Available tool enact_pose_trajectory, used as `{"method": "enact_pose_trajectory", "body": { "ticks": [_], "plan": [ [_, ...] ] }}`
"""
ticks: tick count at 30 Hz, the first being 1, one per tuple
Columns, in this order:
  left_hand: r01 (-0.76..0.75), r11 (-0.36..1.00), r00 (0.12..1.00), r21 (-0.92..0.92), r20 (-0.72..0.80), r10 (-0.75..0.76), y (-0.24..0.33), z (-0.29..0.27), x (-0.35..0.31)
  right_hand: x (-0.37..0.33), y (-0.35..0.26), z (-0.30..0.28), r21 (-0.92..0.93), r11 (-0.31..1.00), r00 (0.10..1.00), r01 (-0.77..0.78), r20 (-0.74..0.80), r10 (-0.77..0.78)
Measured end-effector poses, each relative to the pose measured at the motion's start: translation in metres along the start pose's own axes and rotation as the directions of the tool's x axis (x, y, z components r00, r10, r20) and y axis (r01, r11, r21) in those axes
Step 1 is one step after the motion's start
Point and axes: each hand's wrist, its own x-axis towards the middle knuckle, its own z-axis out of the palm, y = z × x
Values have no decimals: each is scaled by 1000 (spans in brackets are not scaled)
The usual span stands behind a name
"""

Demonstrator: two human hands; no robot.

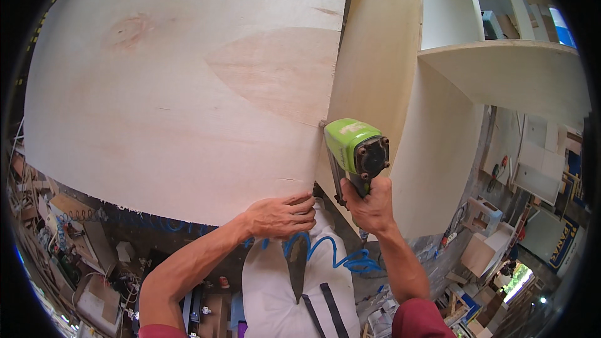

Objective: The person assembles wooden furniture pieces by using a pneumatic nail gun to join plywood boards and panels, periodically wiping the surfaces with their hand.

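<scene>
My right hand (370, 205) is wrapped around the handle of a green and black nail gun (352, 144). Its nose meets the right edge of a large pale plywood sheet (188, 106), close to the near corner. At that corner, the bent fingers of my left hand (282, 216) close on the sheet's edge; the fingertips are partly hidden. Just right of the sheet stands a plywood panel (379, 31), part of a box-like cabinet with a shelf (507, 62). A blue coiled air hose (332, 251) hangs below my hands.
A dark gap separates the sheet from the panel near my hands. Wood scraps (28, 197) and a cluttered bench (97, 294) are at the lower left. Boxes and offcuts (488, 247) litter the floor at the right. A white cloth (266, 275) covers my front.
</scene>
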Motion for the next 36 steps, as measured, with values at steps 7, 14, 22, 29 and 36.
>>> {"method": "enact_pose_trajectory", "body": {
  "ticks": [7,14,22,29,36],
  "plan": [
    [2,1000,1000,-15,0,-2,0,-1,2,-6,0,4,9,999,999,-46,-20,47],
    [-4,999,1000,36,1,4,1,2,0,-21,4,5,30,998,998,-54,-21,55],
    [12,999,996,-39,-92,-15,0,-6,1,-58,-1,10,102,993,998,-53,-26,56],
    [8,999,996,-43,-90,-12,0,-5,1,-58,-1,9,-14,1000,998,15,58,-15],
    [-2,998,998,-68,-59,-2,-2,-9,3,-64,-3,13,-51,998,999,24,34,-22]
  ]
}}
